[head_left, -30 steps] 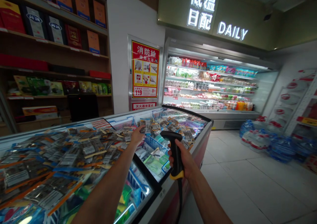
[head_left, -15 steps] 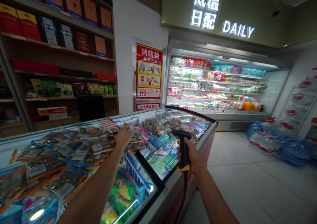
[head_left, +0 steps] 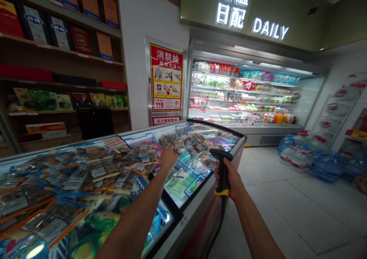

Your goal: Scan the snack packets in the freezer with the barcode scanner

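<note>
My right hand [head_left: 233, 180] grips a black and yellow handheld barcode scanner [head_left: 223, 171], held upright over the freezer's front edge, its cable hanging down. My left hand [head_left: 169, 157] reaches across the chest freezer [head_left: 238, 145] with its fingers curled, beside small clear packets. Whatever is in its fingers is hidden. Many clear packets of brown food with orange and blue edges [head_left: 97, 169] lie spread over the freezer's glass top on the left. More such packets [head_left: 195, 142] lie on the right section, past my left hand.
Bagged goods and blue baskets show under the glass. A lit dairy cooler [head_left: 243, 94] stands behind, with large water bottles [head_left: 327, 165] on the floor at the right. Shelves of boxed goods [head_left: 60, 56] line the left wall. A red fire-hydrant notice [head_left: 166, 77] hangs between.
My left hand has moved right, from the packets near the freezer's middle divider to those on the right section. The scanner in my right hand has shifted slightly right in view.
</note>
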### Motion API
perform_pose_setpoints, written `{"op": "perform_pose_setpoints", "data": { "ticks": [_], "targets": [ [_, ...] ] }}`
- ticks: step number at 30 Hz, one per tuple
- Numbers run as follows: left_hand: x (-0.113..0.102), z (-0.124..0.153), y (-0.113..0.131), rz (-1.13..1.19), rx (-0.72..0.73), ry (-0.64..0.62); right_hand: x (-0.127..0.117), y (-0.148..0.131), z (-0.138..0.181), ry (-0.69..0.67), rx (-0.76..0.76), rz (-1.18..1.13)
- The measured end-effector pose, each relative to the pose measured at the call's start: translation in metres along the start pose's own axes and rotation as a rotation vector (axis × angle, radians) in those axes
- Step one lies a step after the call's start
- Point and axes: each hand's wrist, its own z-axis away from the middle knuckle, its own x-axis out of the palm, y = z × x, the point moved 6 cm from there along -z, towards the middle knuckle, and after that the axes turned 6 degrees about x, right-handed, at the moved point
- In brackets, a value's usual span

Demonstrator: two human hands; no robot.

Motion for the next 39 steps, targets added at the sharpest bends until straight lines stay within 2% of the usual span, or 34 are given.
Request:
{"op": "perform_pose_setpoints", "data": {
  "ticks": [3,6,10,12,14,19,22,28,33,39],
  "targets": [
    [0.052,0.004,0.042,0.114,0.051,-0.181,-0.009,-0.005,0.002,0.029,0.005,-0.001],
    [0.088,0.014,0.076,0.148,0.061,-0.282,-0.018,-0.007,0.003,0.067,0.023,0.011],
    [0.106,0.023,0.1,0.078,0.048,-0.291,-0.03,-0.01,0.001,0.101,-0.01,0.021],
    [0.109,0.022,0.101,0.061,0.028,-0.273,-0.035,-0.009,0.0,0.11,-0.015,0.022],
    [0.111,0.018,0.093,0.169,-0.042,-0.26,-0.035,-0.008,-0.001,0.105,-0.011,0.022],
    [0.103,0.003,0.055,0.547,-0.214,-0.254,-0.02,-0.002,0.0,0.033,0.007,0.031],
    [0.084,-0.004,0.032,0.669,-0.24,-0.233,-0.003,0.005,0.002,-0.013,0.042,0.078],
    [0.043,-0.011,-0.006,0.846,-0.233,-0.113,0.033,0.017,0.016,-0.108,0.044,0.145],
    [0.031,-0.01,-0.024,0.889,-0.212,-0.056,0.054,0.026,0.02,-0.143,0.054,0.191],
    [0.023,-0.004,-0.028,0.899,-0.225,-0.047,0.064,0.035,0.021,-0.175,0.073,0.212]
  ]
}}
